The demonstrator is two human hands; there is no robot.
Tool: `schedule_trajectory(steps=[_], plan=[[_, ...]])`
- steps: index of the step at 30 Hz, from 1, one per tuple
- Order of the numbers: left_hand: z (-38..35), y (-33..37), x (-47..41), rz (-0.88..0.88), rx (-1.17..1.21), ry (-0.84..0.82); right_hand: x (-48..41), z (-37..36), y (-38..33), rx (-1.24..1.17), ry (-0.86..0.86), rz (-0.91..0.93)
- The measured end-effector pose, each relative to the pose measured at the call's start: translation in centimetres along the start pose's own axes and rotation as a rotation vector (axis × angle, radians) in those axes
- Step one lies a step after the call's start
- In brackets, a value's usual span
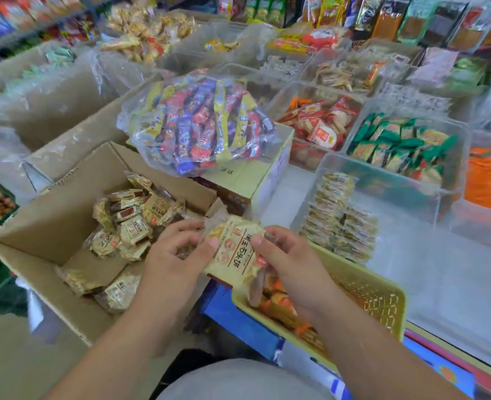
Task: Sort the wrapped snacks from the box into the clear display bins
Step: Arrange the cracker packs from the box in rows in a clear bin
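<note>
Shop aisle. Shelves [411,21] of bagged goods line the back wall. A white tabletop [455,284] carries rows of clear bins [411,111], each holding one kind of wrapped snack.

1. Left of the fingers: an open cardboard box [50,220], part-filled with loose beige packets.
2. Beyond the fingers: a clear bag [201,122] of mixed red, blue and yellow sweets, resting on a closed carton.
3. Below and right of the fingers: a yellow basket [394,298] with orange wrappers inside.
4. Beyond and right of the fingers: the near bin [397,203], containing a stack [336,215] of beige packets against its left wall.

Both hands hold one beige packet [235,252] in the air, over the gap between box and basket, printed face up. The left hand [177,255] pinches its left edge, thumb on top and the other fingers [186,226] curled. The right hand [290,264] pinches its right edge, thumb on top; the remaining fingers are hidden under the packet. The packet is well short of the near bin.
</note>
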State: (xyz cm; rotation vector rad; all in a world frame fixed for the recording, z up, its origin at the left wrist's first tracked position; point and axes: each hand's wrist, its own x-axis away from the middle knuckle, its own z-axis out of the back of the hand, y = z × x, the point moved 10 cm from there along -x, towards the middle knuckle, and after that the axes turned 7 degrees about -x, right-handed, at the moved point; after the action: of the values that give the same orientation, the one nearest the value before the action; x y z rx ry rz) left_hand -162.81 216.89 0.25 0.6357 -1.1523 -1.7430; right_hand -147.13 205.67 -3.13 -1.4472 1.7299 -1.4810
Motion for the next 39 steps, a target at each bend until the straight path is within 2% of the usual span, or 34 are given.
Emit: schedule_trajectory(steps=[3, 8, 12, 14, 16, 18, 20, 22, 25, 27, 32, 36, 39], plan=[[-4.4, -0.2, -0.2, 0.041, 0.083, -0.101, -0.1, 3.2, 1.3, -0.076, 0.076, -0.066], [-11.8, -3.2, 0.2, 0.167, -0.081, -0.380, 1.3, 10.0, 5.0, -0.071, 0.184, -0.227], [-14.4, -4.3, 0.6, 0.252, -0.154, -0.491, 2.6, 13.5, 7.0, -0.058, 0.235, -0.238], [-14.6, -4.2, 0.1, 0.279, -0.135, -0.472, 3.0, 14.7, 6.5, -0.005, 0.253, -0.175], [-14.6, -3.8, -0.7, 0.322, -0.065, -0.446, 3.0, 14.4, 5.2, 0.140, 0.170, -0.081], [-14.7, -3.5, -1.4, 0.405, 0.045, -0.431, 2.8, 13.2, 2.9, 0.453, 0.073, 0.079], [-15.0, -2.8, -2.3, 0.451, 0.136, -0.442, 2.6, 11.8, -0.3, 0.853, 0.081, 0.324], [-15.6, -2.0, -3.2, 0.430, 0.162, -0.486, 2.0, 10.9, -2.9, 1.026, 0.130, 0.490], [-15.8, -1.7, -4.7, 0.426, 0.241, -0.490, 1.1, 10.5, -5.8, 0.996, 0.169, 0.656], [-14.6, -2.1, -5.9, 0.424, 0.271, -0.386, 0.5, 11.3, -6.6, 0.939, 0.228, 0.646], [-10.2, -1.6, -7.0, 0.143, -0.025, -0.155, 0.3, 15.5, -5.1, 0.733, 0.408, 0.442], [-10.6, -1.9, -6.5, 0.068, -0.078, -0.199, 1.4, 19.0, -2.9, 0.664, 0.568, 0.292], [-12.9, -1.2, -6.6, 0.041, -0.062, -0.270, 2.2, 21.9, -1.2, 0.491, 0.660, 0.167]])
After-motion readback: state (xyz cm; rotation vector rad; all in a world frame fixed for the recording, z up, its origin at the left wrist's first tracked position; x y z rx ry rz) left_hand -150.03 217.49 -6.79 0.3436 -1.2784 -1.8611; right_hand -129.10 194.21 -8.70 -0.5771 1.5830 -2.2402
